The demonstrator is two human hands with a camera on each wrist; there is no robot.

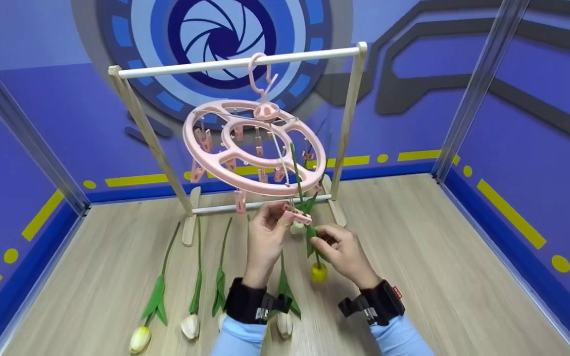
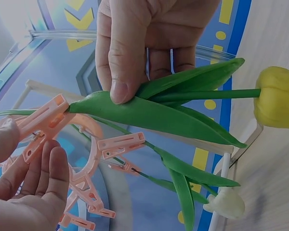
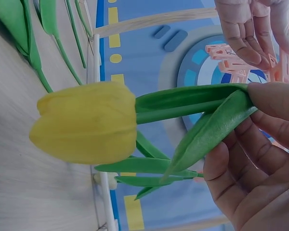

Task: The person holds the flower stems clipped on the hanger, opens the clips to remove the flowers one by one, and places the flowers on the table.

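In the head view my left hand holds a pink clothespin below the front rim of a round pink clip hanger. My right hand pinches a leaf and stem of a yellow tulip, whose bloom points down. The left wrist view shows the clothespin at the stem just above the leaf, between left thumb and fingers. Whether its jaws grip the stem I cannot tell. Behind, a white tulip hangs bloom-down among other pink clips.
A wooden rack with a white top bar carries the hanger by its hook. Several tulips lie on the table, among them a yellowish one and white ones. Blue printed walls enclose the table.
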